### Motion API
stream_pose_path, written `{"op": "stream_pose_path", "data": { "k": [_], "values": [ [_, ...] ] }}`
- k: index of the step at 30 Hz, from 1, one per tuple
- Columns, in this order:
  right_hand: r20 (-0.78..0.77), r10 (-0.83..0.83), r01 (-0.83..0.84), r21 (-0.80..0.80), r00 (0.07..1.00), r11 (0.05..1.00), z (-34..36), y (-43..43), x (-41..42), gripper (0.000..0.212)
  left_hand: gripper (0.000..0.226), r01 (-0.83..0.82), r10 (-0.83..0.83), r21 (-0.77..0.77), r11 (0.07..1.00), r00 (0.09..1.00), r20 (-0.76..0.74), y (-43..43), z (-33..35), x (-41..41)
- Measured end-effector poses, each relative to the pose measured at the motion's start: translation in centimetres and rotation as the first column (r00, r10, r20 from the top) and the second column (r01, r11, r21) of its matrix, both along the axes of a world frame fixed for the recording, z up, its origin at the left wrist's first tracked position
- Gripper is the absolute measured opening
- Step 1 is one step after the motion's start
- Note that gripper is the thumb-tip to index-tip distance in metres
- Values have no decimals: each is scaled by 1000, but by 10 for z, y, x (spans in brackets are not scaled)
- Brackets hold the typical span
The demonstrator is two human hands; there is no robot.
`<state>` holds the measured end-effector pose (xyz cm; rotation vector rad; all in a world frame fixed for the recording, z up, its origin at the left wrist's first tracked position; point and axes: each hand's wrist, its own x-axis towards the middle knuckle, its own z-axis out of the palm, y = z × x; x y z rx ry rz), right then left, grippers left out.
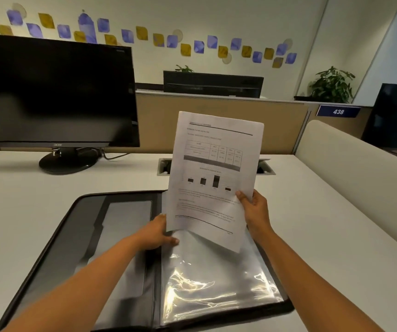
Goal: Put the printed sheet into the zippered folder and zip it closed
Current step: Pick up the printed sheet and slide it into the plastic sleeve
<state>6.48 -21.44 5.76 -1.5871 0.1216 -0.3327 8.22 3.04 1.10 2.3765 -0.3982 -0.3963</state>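
two hands: you are holding the printed sheet (214, 164) upright over the folder (92, 236), which is lying open on the desk (49, 188).
left hand (154, 233): gripping the sheet's lower left corner.
right hand (256, 209): pinching the right edge, thumb on the front.
step: you are lining the sheet up with the clear sleeve (216, 283) on the folder's right half; it looks not yet inside.
next: you are needing to feed the bottom edge into the sleeve's mouth, then close and zip.
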Motion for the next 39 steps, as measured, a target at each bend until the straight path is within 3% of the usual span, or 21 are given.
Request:
{"op": "stream_pose_path", "data": {
  "k": [3, 6, 16, 22, 25, 28, 30, 34, 39],
  "values": [
    [4, -1, 1, 38, 1000, 999, 1, -6, 7, 11, 74, 102, -116, 214, 972, 992, 55, 2, -10, 0],
    [9, -40, 39, 75, 999, 996, 3, -12, 14, 12, 70, 130, -186, 390, 912, 976, 110, 4, -17, 1],
    [14, -122, 118, 189, 992, 975, 3, -16, 34, 14, 70, 156, -281, 571, 806, 950, 137, 8, -6, -24],
    [-2, -130, 127, 242, 992, 962, -4, -14, 42, 16, 53, 197, -406, 676, 710, 899, 165, 7, 15, -48],
    [-13, -120, 119, 261, 993, 958, -7, -14, 46, 17, 48, 147, -394, 721, 677, 900, 187, 0, 23, -51],
    [-8, -112, 110, 283, 994, 953, -10, -14, 50, 20, 53, 19, -287, 736, 677, 927, 241, -14, 25, -46],
    [-8, -108, 106, 294, 994, 950, -11, -14, 54, 22, 52, -43, -212, 682, 730, 935, 286, -22, 22, -36],
    [-20, -113, 114, 299, 993, 947, -12, -13, 62, 25, 64, -32, -95, 448, 893, 962, 257, -34, 8, -10],
    [-30, -139, 141, 323, 990, 936, -11, -16, 74, 22, 72, -32, -42, 345, 938, 978, 204, -48, -10, 17]
  ]
}}
